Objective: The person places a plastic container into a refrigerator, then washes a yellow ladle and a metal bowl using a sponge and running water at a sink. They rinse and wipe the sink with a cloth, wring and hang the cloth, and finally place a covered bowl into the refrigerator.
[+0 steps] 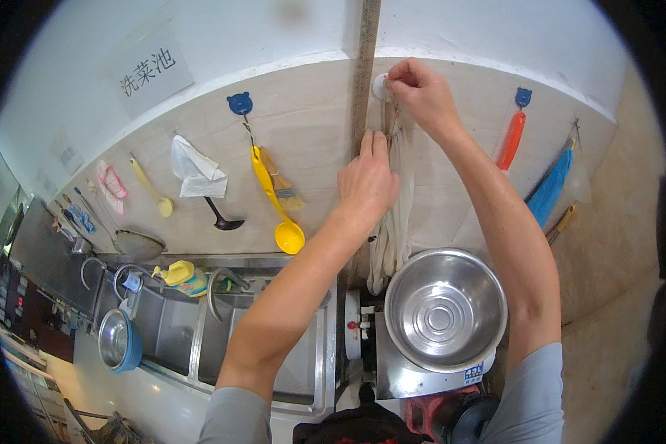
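Note:
Both my arms reach up to the tiled wall. The fingertips of my right hand [424, 94] are pinched together at a round white wall hook [381, 87], at the top of a thin cord [395, 108]. Below the hook hangs a long bundle of off-white cloth [402, 200], folded and narrow, its lower end beside a steel pot. My left hand [369, 175] is at the upper left side of this bundle, fingers pointing up. The back of the hand hides whether its fingers hold the cloth.
A large steel pot [445, 311] stands on a metal-topped appliance [416, 383] below my right arm. Steel sinks [169, 327] with curved taps [213, 294] lie left. A yellow ladle [289, 236], a brush [287, 197], white cloth [200, 169] and blue cloth [552, 180] hang on the wall.

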